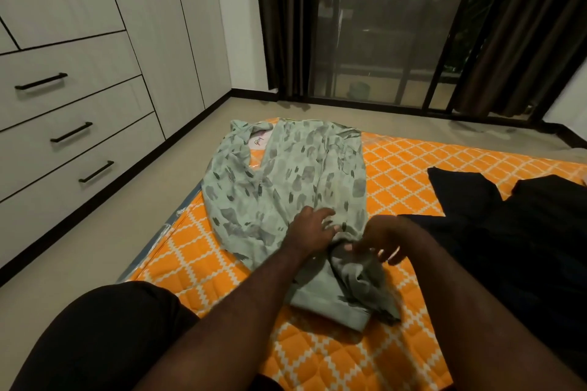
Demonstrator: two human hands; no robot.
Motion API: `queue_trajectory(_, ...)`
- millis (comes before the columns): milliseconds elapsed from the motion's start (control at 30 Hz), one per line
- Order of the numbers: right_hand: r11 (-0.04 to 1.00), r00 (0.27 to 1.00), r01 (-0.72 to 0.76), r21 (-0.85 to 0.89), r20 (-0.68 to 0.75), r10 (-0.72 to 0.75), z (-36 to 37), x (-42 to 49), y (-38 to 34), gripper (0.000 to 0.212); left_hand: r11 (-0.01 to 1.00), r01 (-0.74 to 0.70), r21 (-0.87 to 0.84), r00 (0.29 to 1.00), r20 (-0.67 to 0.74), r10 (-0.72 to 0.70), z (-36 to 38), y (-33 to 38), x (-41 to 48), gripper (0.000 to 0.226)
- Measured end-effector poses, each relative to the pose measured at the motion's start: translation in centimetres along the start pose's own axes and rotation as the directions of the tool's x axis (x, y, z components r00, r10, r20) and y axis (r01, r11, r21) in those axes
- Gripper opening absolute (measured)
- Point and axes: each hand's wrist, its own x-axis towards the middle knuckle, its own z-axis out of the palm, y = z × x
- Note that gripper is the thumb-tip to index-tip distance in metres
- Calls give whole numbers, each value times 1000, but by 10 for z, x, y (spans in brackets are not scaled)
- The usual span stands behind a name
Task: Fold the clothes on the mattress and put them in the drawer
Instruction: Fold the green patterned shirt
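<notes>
Green garment [295, 174]: lies spread on the orange mattress [413, 162], near its left edge.
Handling: judged light, limp and prone to sliding; best taken at the hem or side seams.
Left hand [313, 225]: fingers spread, pressing the cloth flat.
Right hand [379, 240]: pinches a bunched lower fold.
Drawers [95, 143]: all closed.

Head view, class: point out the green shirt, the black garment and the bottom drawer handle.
Green shirt [295, 174]: head view, on its spread front.
Black garment [508, 232]: head view, mid-fabric.
Bottom drawer handle [96, 172]: head view, middle of the bar.
</notes>
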Motion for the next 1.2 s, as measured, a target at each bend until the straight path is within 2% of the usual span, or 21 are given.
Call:
queue_trajectory(33, 990, 989, 113, -79, -84, -120, -5, 1, -5, 57, 1000, 23, 5, 998, -61, -23, -2, 2, 0, 43)
queue_trajectory(100, 941, 937, 304, -148, -132, -323, -7, -3, -19, 66, 997, 71, 18, 980, -185, -67, -12, 2, 0, 37)
queue_trajectory(200, 882, 859, 437, -177, -211, -467, 8, 1, -38, 81, 972, 220, 79, 940, -285, -189, -36, -7, -3, 37)
queue_trajectory(300, 835, 791, 477, -275, -280, -544, 44, 18, -48, 91, 884, 446, 138, 858, -347, -379, -63, -21, -13, 44)
queue_trajectory(367, 815, 790, 438, -379, -270, -550, 72, 29, -51, 93, 812, 573, 116, 779, -384, -495, -74, -33, -25, 46)
queue_trajectory(433, 790, 795, 379, -482, -267, -544, 92, 33, -49, 86, 753, 657, 39, 706, -383, -596, -79, -44, -36, 48)
queue_trajectory(500, 779, 798, 366, -509, -259, -544, 99, 32, -43, 77, 707, 699, -107, 648, -323, -689, -78, -52, -46, 49)
queue_trajectory(567, 784, 804, 370, -498, -251, -539, 96, 32, -37, 84, 685, 680, -260, 631, -269, -728, -74, -56, -50, 48)
queue_trajectory(733, 792, 796, 384, -474, -265, -544, 83, 36, -22, 103, 678, 510, -530, 663, -259, -702, -74, -62, -48, 37)
queue_trajectory(933, 737, 768, 359, -573, -267, -582, 83, 39, -19, 96, 571, 329, -752, 700, -212, -682, -71, -70, -39, 41)
queue_trajectory(1067, 729, 725, 379, -570, -306, -616, 82, 42, -19, 94, 474, 199, -858, 753, -175, -634, -69, -63, -38, 55)
queue_trajectory(1200, 746, 745, 379, -548, -298, -597, 74, 41, -16, 90, 374, 109, -921, 774, -158, -613, -73, -54, -41, 57)
